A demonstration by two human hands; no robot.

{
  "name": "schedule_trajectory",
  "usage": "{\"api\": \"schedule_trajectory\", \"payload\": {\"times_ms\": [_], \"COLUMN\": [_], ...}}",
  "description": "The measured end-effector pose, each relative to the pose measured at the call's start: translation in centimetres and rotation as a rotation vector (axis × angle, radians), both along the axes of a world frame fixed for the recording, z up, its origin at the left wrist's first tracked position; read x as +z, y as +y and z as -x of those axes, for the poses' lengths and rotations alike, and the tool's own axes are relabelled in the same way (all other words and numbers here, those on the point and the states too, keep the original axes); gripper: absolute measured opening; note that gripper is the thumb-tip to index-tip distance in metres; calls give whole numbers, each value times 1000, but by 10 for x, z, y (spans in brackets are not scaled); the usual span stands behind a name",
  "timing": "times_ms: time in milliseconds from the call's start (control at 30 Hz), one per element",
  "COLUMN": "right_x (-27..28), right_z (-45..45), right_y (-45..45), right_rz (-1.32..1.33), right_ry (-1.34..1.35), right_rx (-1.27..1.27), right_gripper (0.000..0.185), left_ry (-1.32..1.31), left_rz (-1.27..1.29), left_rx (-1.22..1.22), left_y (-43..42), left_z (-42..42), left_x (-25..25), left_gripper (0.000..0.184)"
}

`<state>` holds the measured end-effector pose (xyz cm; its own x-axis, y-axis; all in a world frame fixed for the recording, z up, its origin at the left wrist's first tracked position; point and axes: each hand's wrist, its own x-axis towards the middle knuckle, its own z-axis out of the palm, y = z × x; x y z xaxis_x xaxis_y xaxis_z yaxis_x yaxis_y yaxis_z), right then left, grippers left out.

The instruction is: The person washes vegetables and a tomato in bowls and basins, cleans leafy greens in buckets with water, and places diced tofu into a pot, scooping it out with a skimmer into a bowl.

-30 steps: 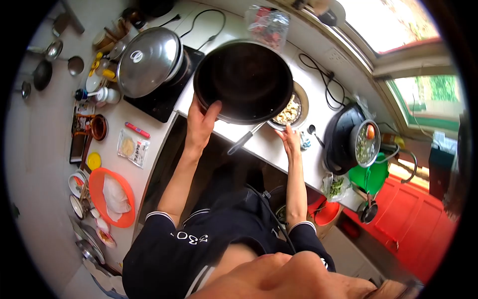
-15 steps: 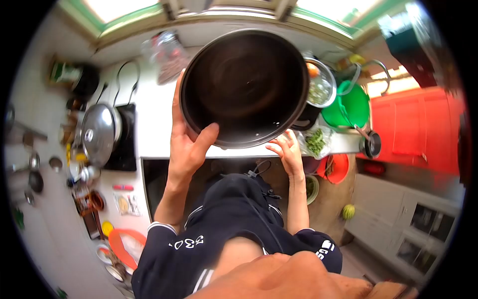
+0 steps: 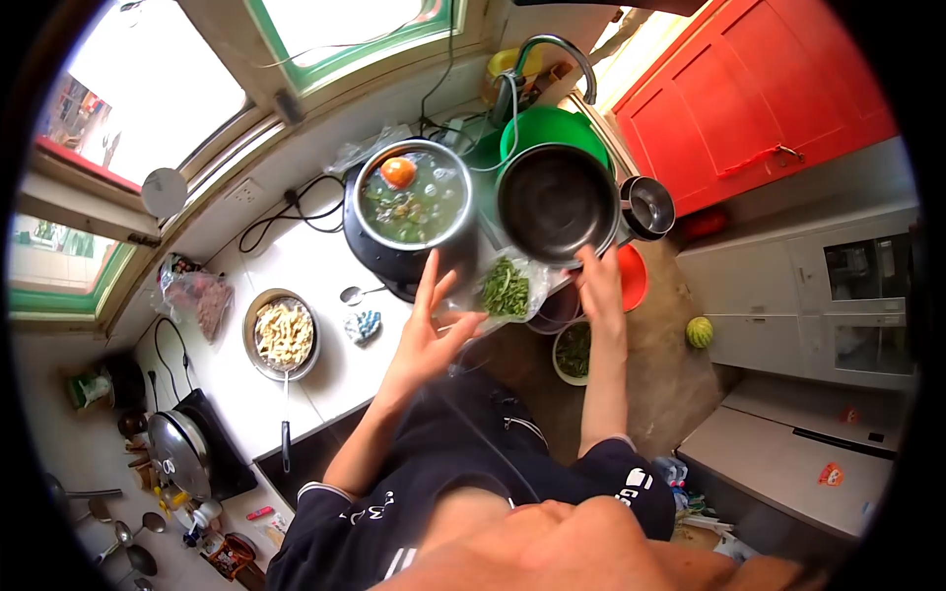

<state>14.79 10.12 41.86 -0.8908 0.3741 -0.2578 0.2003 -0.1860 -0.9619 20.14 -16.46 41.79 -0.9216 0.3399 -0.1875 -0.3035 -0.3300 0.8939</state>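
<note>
Black pan: sitting beside the metal bowl, partly covering the green tub behind it, mouth facing the camera.

Right hand: gripping the pan's near rim, fingertips lying over the inner edge; grip closing around that rim alone.

Left hand: hovering at the worktop edge, between bowl and body; grip standing unclosed and unladen, fingers spreading apart.

Leafy greens: lying in clear plastic, just beside the left hand's fingers, below the pan.

Metal bowl: resting on a black appliance, holding cloudy liquid and one round orange-red item.

Strainer: containing pale pieces, its long handle pointing toward the person.

Spoon and blue-and-white bundle: lying between strainer and black appliance.

Small saucepan: hanging or standing right of the pan; support not showing clearly.
</note>
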Motion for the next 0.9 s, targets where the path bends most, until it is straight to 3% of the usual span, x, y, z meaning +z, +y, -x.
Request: {"api": "schedule_trajectory", "payload": {"times_ms": [67,133,200,267,367,400,433,667,700,800,867,900], "right_x": [-43,-58,-98,-146,-234,-248,-255,-326,-335,-305,-369,-346], "right_z": [57,115,176,223,268,275,284,297,302,294,301,292], "right_y": [69,107,139,159,183,179,176,162,164,162,204,208], "right_rz": [-258,-605,-932,-956,-1231,-1298,-1151,-1261,-1161,-372,140,558], "right_ry": [53,-56,-224,-385,-492,-517,-663,-690,-723,-764,-749,-784], "right_rx": [-21,-30,-5,40,72,64,51,-76,-103,-110,-178,-93], "right_gripper": [54,84,88,92,101,102,100,95,98,94,68,50], "left_ry": [-39,-136,-220,-303,-394,-433,-472,-577,-577,-581,-589,-589], "left_rz": [5,52,114,206,280,307,340,429,422,384,379,382], "left_rx": [34,119,217,312,443,496,553,793,787,763,756,747], "left_y": [6,3,-8,-24,-50,-58,-63,-74,-71,-60,-55,-52], "left_z": [3,1,-6,-17,-36,-44,-50,-82,-83,-75,-70,-67], "left_x": [-22,-34,-55,-69,-77,-78,-78,-76,-75,-69,-72,-71], "left_gripper": [82,69,64,61,56,54,53,45,45,43,44,43]}}
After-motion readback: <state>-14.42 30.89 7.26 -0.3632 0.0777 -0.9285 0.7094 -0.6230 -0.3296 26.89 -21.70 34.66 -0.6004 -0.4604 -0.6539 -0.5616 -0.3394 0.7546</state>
